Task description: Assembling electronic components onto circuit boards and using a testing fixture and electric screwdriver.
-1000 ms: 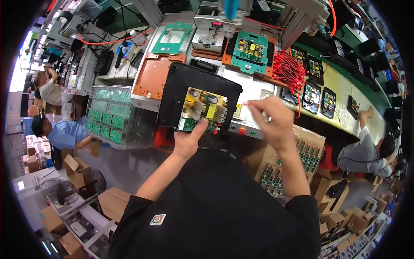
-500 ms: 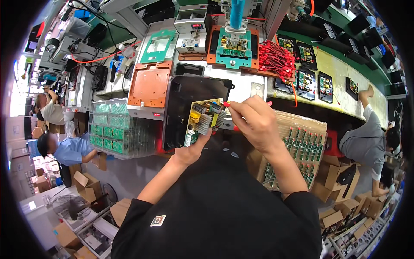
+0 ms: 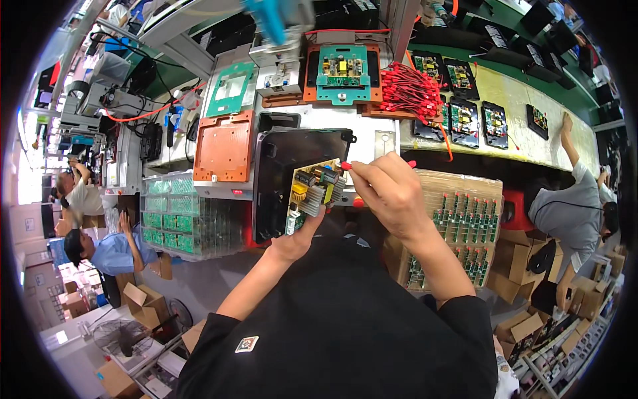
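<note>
A circuit board (image 3: 310, 193) with silver heat-sink fins, a yellow coil and dark capacitors is tilted against a black plastic housing (image 3: 276, 149). My left hand (image 3: 297, 241) is closed on the board's lower edge, thumb in front; its other fingers are hidden behind, so I cannot tell whether they also grip the housing. Between the thumb and forefinger of my right hand (image 3: 393, 198) is a red connector (image 3: 345, 166), held at the board's upper right corner. Another bit of red (image 3: 411, 164) shows just behind that hand.
Ahead, a green and orange fixture (image 3: 342, 94) carries a board under a blurred blue press part (image 3: 269, 23). Beside it lies a heap of red leads (image 3: 410, 90). Small boards fill a cardboard sheet (image 3: 458, 179) at right and clear trays (image 3: 174, 229) at left. Co-workers sit both sides.
The blue press part has come up off the fixture, uncovering the board there. My view has shifted slightly. Both my hands keep nearly the same hold and place.
</note>
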The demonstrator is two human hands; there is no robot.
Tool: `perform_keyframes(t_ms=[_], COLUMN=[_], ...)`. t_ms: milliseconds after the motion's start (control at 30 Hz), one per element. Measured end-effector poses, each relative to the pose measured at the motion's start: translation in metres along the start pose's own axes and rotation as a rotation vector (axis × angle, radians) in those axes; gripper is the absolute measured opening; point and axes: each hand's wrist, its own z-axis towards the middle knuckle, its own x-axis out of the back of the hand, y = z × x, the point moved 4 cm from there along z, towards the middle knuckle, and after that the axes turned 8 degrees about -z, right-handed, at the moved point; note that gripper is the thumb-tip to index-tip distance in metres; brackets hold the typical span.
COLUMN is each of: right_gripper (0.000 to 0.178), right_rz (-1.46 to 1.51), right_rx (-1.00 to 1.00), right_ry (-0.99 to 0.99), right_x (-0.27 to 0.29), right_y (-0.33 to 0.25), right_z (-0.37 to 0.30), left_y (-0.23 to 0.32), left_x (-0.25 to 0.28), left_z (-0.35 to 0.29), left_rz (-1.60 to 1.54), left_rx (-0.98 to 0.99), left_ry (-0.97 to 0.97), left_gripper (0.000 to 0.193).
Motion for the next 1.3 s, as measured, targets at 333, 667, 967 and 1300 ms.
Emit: perform_keyframes(t_ms=[333, 667, 967, 1300], right_gripper=[0.012, 0.039, 0.044, 0.021], right_rz=[0.050, 1.056, 1.150, 0.600], right_rx=[-0.048, -1.071, -1.192, -1.285], right_ry=[-0.028, 0.407, 0.818, 1.110], right_x=[-0.013, -0.019, 0.002, 0.174], right_y=[0.006, 0.089, 0.100, 0.436], right_z=[-0.013, -0.151, -0.192, -0.233], left_y=[-0.001, -0.067, -0.071, -0.051], left_x=[0.007, -0.034, -0.096, -0.007], left_z=[0.009, 0.023, 0.004, -0.039], left_rz=[0.099, -0.620, -0.549, -0.480], left_rx=[0.004, 0.744, 0.920, 0.942], left_ry=[-0.156, -0.128, -0.791, -0.796], left_gripper=[0.031, 0.049, 0.053, 0.045])
